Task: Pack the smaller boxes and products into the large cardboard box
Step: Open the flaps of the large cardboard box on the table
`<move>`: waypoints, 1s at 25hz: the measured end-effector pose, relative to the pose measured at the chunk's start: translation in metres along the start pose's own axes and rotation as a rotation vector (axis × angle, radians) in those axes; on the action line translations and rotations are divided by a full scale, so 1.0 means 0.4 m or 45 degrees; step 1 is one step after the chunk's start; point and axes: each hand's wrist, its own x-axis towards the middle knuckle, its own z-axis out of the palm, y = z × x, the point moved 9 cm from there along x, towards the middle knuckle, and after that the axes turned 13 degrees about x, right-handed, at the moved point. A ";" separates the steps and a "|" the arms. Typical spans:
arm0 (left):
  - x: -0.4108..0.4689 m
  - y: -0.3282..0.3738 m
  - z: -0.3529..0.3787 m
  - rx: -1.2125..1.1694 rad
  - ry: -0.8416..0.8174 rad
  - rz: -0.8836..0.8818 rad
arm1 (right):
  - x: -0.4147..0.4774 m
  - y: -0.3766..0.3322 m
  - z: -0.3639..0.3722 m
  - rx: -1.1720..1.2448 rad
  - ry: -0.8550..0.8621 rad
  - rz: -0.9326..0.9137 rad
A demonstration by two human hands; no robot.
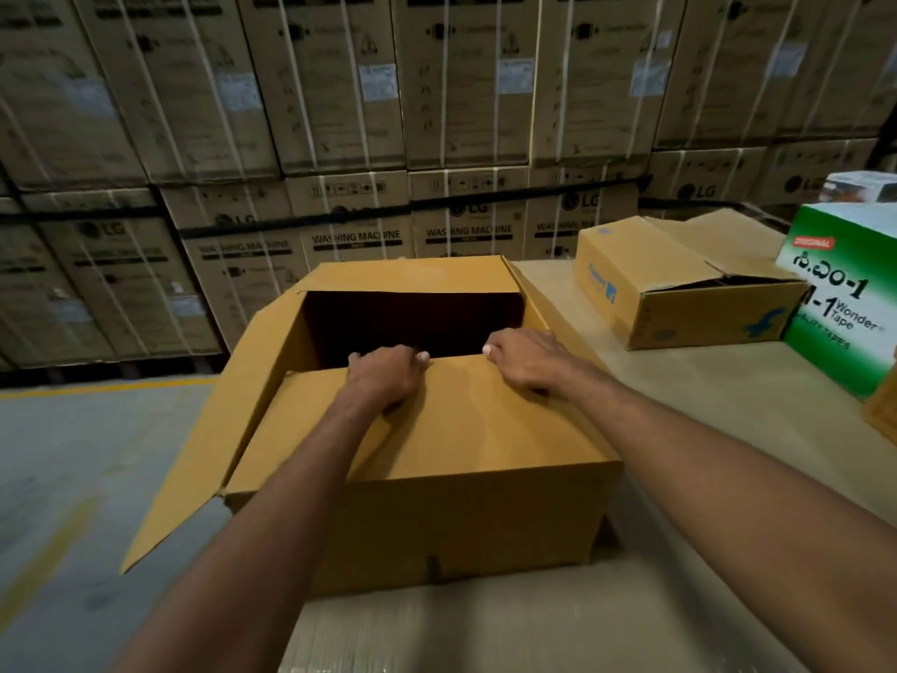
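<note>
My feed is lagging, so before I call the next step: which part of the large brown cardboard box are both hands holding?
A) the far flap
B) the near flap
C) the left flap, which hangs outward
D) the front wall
B: the left hand and right hand both curl their fingers over the free edge of the near flap of the large brown cardboard box.

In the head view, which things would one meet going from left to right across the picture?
Outward-hanging left flap of the large open brown cardboard box → left hand → right hand, both gripping that box's near flap → smaller brown cardboard box with blue print → green and white tape carton.
</note>
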 end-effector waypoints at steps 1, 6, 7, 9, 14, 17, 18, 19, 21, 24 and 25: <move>-0.004 0.004 -0.032 -0.007 0.076 0.027 | 0.002 -0.016 -0.022 0.007 0.043 -0.031; -0.067 0.027 -0.266 0.117 0.483 0.101 | -0.062 -0.125 -0.216 -0.023 0.346 -0.129; -0.093 0.037 -0.314 0.138 0.552 0.120 | -0.092 -0.147 -0.257 -0.038 0.397 -0.149; -0.160 0.050 -0.394 0.130 0.655 0.125 | -0.160 -0.195 -0.323 -0.016 0.406 -0.182; -0.387 0.096 -0.507 0.171 0.767 0.058 | -0.333 -0.290 -0.397 0.099 0.031 -0.263; -0.495 0.104 -0.499 0.126 0.507 0.043 | -0.438 -0.293 -0.353 0.257 -0.451 -0.247; -0.516 0.106 -0.461 0.066 0.290 0.068 | -0.471 -0.288 -0.311 0.262 -0.643 -0.248; -0.535 0.112 -0.405 -0.005 0.041 0.085 | -0.501 -0.281 -0.260 0.235 -0.813 -0.266; -0.566 0.122 -0.277 -0.111 -0.378 0.071 | -0.535 -0.256 -0.140 0.141 -1.026 -0.307; -0.561 0.115 -0.104 -0.057 -0.578 0.030 | -0.525 -0.201 0.020 -0.106 -0.921 -0.426; -0.556 0.112 -0.056 -0.051 -0.598 0.038 | -0.510 -0.182 0.050 -0.144 -0.830 -0.449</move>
